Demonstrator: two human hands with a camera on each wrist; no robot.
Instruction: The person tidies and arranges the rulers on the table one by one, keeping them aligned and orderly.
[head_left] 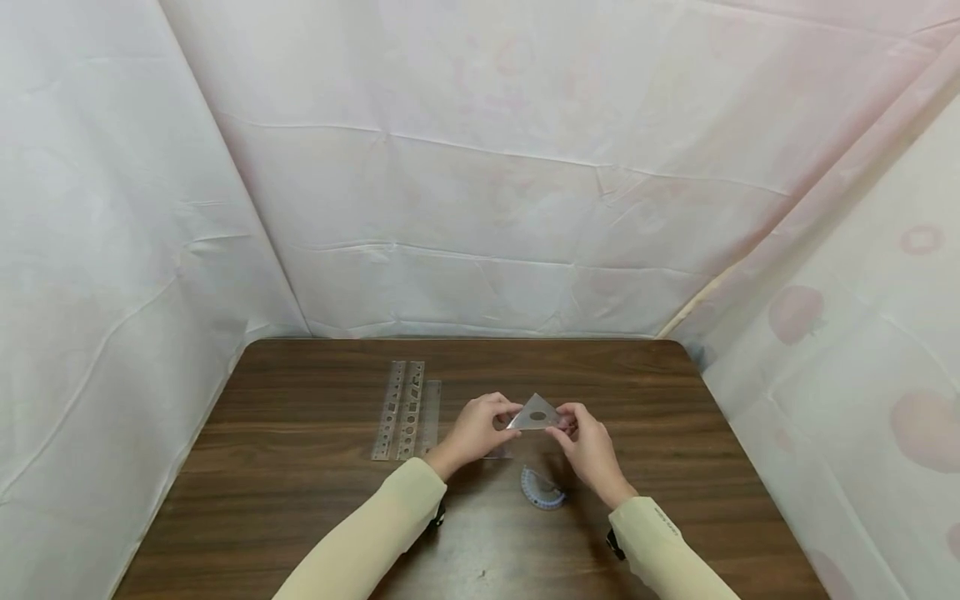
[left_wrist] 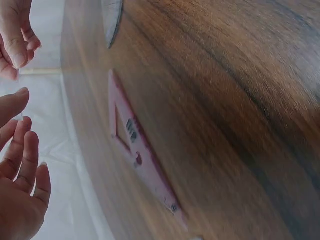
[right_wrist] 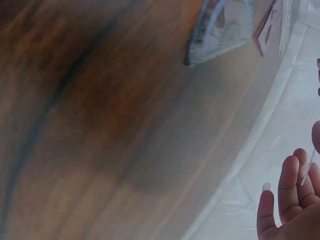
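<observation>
Both hands hold a clear triangular set square (head_left: 536, 413) just above the middle of the brown table (head_left: 300, 500). My left hand (head_left: 512, 410) pinches its left corner and my right hand (head_left: 564, 419) pinches its right corner. The piece stands tilted up, apex pointing away from me. In the left wrist view my left hand's fingers (left_wrist: 22, 160) are loosely curled at the left edge. In the right wrist view the set square shows only as a thin edge (right_wrist: 306, 172) against my right hand's fingers (right_wrist: 290, 195).
A clear half-round protractor (head_left: 542, 487) lies on the table just near of my hands. A second set square (left_wrist: 135, 150) lies flat below them. Clear stencil rulers (head_left: 405, 408) lie to the left. White sheeting (head_left: 480, 208) walls in the table.
</observation>
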